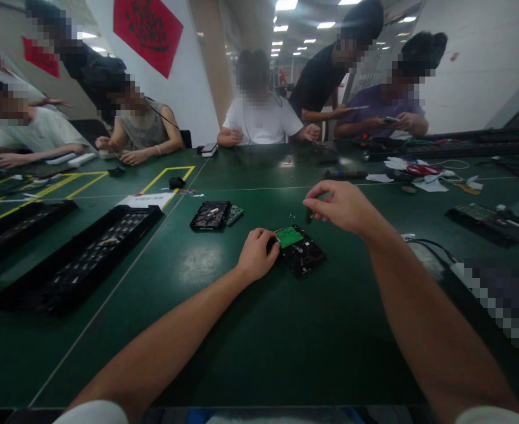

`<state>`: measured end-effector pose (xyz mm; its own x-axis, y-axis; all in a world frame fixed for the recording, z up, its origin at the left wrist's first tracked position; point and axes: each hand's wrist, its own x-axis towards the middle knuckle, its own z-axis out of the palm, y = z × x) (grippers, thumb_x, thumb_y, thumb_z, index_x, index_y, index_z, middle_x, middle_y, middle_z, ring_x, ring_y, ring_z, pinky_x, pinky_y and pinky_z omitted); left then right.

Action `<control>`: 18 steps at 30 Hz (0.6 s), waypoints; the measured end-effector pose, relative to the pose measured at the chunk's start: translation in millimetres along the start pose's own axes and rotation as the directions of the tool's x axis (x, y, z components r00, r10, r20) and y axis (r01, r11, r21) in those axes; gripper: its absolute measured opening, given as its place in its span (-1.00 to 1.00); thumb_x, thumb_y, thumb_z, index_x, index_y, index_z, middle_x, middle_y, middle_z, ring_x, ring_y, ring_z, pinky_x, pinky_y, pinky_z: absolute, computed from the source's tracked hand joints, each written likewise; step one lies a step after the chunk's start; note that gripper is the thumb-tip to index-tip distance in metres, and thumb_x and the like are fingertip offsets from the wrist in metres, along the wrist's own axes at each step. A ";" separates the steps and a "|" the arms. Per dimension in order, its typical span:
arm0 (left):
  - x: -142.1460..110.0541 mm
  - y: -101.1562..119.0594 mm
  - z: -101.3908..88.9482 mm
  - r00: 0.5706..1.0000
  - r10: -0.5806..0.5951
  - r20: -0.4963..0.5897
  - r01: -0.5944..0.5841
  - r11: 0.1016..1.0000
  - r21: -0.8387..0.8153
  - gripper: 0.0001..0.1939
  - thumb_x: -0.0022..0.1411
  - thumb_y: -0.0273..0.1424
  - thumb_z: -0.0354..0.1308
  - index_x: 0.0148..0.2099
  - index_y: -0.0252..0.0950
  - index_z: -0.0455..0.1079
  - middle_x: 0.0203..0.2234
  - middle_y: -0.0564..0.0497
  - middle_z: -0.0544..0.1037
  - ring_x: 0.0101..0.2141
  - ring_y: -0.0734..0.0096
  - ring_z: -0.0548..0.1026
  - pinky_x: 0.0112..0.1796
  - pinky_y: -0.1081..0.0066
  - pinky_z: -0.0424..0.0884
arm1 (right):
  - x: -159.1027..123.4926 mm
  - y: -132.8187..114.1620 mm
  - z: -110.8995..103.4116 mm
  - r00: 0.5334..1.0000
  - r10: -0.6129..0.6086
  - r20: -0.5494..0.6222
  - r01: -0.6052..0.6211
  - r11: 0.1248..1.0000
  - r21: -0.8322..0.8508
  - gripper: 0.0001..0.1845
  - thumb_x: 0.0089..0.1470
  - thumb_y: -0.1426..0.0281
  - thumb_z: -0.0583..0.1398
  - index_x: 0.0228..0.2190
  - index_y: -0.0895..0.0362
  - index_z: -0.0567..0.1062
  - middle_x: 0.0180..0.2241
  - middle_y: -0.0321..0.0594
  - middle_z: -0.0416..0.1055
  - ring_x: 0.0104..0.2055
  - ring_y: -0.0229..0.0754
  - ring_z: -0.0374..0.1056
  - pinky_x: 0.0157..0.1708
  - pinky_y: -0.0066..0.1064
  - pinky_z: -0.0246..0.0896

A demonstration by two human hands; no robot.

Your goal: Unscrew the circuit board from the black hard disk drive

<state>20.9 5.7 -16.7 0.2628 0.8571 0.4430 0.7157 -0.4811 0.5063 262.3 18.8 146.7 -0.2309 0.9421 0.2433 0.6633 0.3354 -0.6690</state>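
A black hard drive point(304, 257) lies on the green table, its green circuit board point(289, 236) facing up at the far left part. My left hand point(258, 253) grips the drive's left edge, fingers closed against it. Above the drive's far right side, my right hand point(336, 205) pinches a small screwdriver point(309, 215) with a dark and yellow handle; its tip points down and is too small to make out. A few tiny screws point(291, 215) lie just beyond the drive. Farther left is a second hard drive point(210, 215), with a loose circuit board point(235, 215) against its right side.
To the left stand long black trays point(105, 250) with small metal parts inside. At the right are a circuit-board device point(484, 221), a cable point(433, 242) and scattered papers point(429, 182). Several people sit or stand across the table point(224, 335).
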 end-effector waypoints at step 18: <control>0.0 -1.2 1.1 1.000 -0.001 0.000 0.001 1.000 -0.010 -0.78 0.38 -0.36 0.17 0.05 -0.22 0.47 -0.05 -0.15 0.52 0.04 0.06 0.47 0.11 0.04 0.46 | 2.9 0.4 4.6 0.999 -0.046 0.018 0.045 0.999 0.013 -0.79 0.26 0.22 0.27 -0.25 0.10 0.60 -0.35 -0.18 0.62 -0.42 -0.16 0.52 -0.40 -0.36 0.39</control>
<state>20.7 6.4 -18.1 0.2622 0.8573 0.4429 0.7093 -0.4824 0.5139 258.6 21.6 144.0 -0.2740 0.9258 0.2606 0.6428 0.3778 -0.6664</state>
